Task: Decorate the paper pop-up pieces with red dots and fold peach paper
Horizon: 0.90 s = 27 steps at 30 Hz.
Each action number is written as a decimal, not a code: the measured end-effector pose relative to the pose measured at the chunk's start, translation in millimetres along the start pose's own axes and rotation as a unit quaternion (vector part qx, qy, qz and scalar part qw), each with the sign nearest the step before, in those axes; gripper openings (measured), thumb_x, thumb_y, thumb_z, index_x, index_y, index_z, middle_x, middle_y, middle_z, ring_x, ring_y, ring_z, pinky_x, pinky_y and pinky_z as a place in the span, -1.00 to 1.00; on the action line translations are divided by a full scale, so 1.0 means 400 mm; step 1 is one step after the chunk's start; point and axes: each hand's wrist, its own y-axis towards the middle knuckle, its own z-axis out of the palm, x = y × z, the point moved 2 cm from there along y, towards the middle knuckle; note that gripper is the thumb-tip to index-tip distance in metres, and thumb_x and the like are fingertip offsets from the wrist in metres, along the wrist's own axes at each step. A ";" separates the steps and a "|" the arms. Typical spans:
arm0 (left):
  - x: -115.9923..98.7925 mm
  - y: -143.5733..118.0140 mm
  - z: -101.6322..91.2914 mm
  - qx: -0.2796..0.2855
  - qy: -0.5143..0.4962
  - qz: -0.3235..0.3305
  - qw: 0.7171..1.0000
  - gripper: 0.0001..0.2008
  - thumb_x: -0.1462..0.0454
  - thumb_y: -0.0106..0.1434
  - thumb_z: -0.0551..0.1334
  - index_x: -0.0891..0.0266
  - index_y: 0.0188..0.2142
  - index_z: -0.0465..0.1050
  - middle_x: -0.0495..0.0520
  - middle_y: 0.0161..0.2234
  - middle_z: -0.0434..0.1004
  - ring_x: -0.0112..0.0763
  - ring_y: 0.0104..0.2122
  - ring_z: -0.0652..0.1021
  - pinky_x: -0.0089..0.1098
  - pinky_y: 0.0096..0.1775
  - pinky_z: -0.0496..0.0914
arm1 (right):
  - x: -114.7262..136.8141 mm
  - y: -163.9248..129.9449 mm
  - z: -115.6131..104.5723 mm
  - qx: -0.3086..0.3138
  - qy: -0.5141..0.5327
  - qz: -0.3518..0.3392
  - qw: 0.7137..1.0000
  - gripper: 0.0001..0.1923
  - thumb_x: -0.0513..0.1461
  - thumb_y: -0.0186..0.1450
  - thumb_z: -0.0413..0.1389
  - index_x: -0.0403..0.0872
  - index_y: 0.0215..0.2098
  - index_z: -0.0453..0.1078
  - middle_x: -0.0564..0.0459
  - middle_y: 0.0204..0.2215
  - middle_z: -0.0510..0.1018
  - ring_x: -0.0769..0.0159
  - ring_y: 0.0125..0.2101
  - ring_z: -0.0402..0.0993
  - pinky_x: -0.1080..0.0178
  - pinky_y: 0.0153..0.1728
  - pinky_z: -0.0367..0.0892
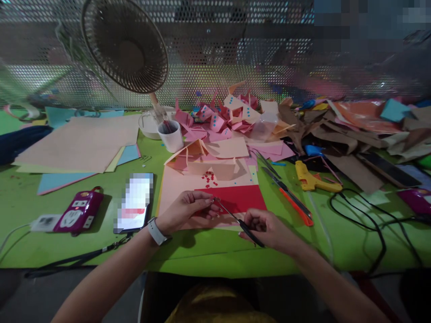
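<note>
My right hand (262, 226) is closed around the black handle of a slim tool (247, 232) with a thin metal end; its exact kind is unclear. The tool points up and left to the fingertips of my left hand (198, 206), which are pinched together. What they hold is too small to make out. Under both hands lies a red paper sheet (247, 197) on a larger peach sheet (171, 190). Small red paper bits (209, 178) are scattered just beyond it, before a folded peach paper piece (212, 168).
A lit phone (134, 204) and a purple power strip (78, 211) lie to the left. On the right are an orange-and-black cutter (294, 206), a yellow glue gun (313, 179) and black cables (377, 224). Behind stand a fan (126, 49), a white cup (171, 137) and folded pink pieces (218, 121).
</note>
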 end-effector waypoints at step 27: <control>0.000 0.002 0.000 -0.005 -0.002 -0.010 1.000 -0.69 0.19 0.09 0.46 0.37 -0.24 0.58 0.15 -0.38 0.67 -0.47 -0.45 0.61 -0.45 -0.31 0.51 | -0.006 0.005 -0.001 -0.002 0.022 0.002 1.000 -0.47 0.09 -0.04 0.38 -0.08 -0.50 0.24 0.25 -0.63 0.25 0.54 -0.63 0.17 0.42 -0.63 0.09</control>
